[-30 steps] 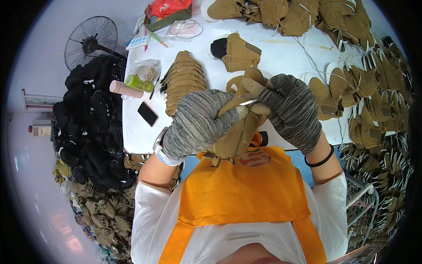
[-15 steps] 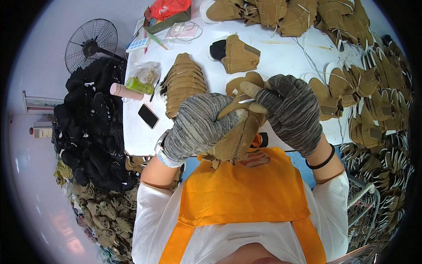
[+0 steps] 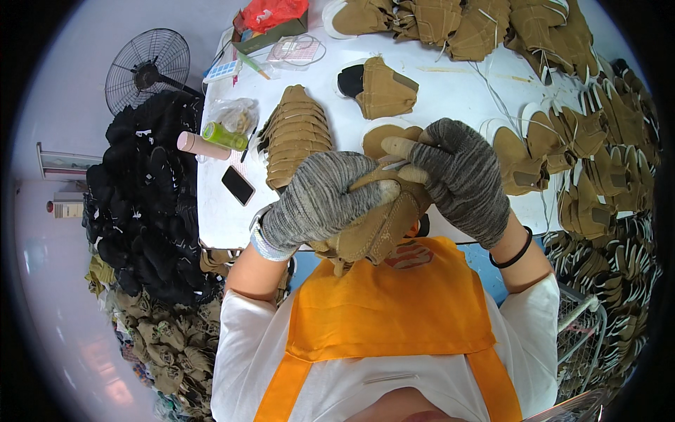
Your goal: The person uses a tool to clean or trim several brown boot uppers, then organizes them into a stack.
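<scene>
Both my hands wear grey knitted gloves with lighter fingertips and meet over a brown stitched shoe upper (image 3: 380, 225) above the table's near edge. My left hand (image 3: 327, 200) is closed on its upper left edge, thumb lying across the brown material. On the other side, my right hand (image 3: 460, 172) pinches the same edge, fingers bent. A small white strip or edge shows between the two sets of fingertips; what it is, I cannot make out. Just beyond my hands lies another brown upper (image 3: 387, 136) with a white rim, partly covered by my fingers.
On the white table (image 3: 436, 91) stand a fanned stack of brown pieces (image 3: 299, 137), a single upper (image 3: 387, 88), a phone (image 3: 238, 186), a pink bottle (image 3: 202, 145) and a green-lidded container (image 3: 225, 136). Brown uppers (image 3: 520, 158) crowd the right. Black uppers (image 3: 151, 204) are heaped left, near a fan (image 3: 146, 74).
The held upper has turned slightly, with more of its smooth brown side showing. My right fingertips have shifted a little along the edge; both hands still grip it.
</scene>
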`<state>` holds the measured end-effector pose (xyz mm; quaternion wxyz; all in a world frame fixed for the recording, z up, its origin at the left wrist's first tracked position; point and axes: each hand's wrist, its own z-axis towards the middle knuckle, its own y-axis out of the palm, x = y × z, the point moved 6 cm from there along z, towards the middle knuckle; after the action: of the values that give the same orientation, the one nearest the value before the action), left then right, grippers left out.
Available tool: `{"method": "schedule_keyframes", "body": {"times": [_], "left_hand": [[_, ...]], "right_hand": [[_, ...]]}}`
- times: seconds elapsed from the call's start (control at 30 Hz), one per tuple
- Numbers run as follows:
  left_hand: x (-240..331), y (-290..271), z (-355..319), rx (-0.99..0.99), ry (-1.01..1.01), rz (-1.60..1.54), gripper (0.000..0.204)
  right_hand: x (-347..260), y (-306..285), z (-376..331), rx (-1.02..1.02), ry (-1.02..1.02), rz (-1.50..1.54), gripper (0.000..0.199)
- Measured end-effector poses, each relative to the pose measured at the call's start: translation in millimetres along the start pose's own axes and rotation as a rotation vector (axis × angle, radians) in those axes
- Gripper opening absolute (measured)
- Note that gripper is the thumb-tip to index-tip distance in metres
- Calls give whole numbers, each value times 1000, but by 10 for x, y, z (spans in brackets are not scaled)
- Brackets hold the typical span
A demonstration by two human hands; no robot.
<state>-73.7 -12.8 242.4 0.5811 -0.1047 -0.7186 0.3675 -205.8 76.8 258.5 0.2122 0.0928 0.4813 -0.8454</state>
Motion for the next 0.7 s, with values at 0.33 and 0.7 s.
{"method": "schedule_keyframes", "body": {"times": [0.33,0.7], "left_hand": [[-47,51,16,47,121,-129,34],[-104,30,-14,-13,10,-204,37]], "right_hand": [[8,155,-104,45,56,125,36],[100,43,-25,-118,55,367,37]]}}
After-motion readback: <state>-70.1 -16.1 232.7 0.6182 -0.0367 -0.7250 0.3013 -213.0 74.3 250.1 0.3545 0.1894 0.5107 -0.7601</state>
